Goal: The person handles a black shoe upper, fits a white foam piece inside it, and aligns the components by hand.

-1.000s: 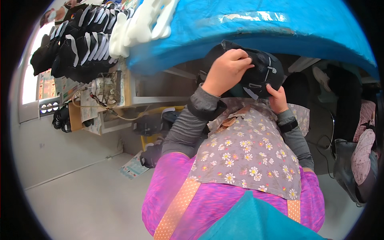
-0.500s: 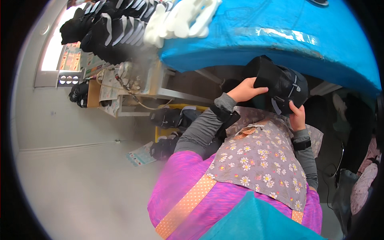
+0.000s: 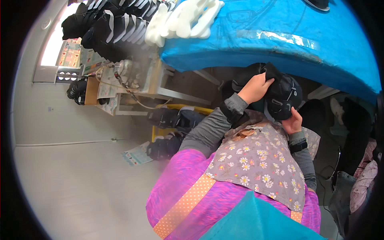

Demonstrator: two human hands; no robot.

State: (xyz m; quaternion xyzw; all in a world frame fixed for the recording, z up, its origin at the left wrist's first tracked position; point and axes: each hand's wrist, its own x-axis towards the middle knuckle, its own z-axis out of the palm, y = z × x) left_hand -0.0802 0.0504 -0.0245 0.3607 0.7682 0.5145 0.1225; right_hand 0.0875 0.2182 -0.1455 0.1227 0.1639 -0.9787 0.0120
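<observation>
Below the blue table (image 3: 280,36), the black cap (image 3: 282,96) is partly hidden by both hands: the left hand (image 3: 256,87) grips its top, the right hand (image 3: 294,122) closes underneath.

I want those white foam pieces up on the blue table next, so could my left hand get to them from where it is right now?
Probably not right away. The left hand is gripping the black cap together with the right hand, below the blue table's edge. The white foam pieces lie on top, beyond that edge, so it must first let go.

Blue-covered table (image 3: 256,36), pale grey floor (image 3: 72,184), bright window (image 3: 52,44).
</observation>
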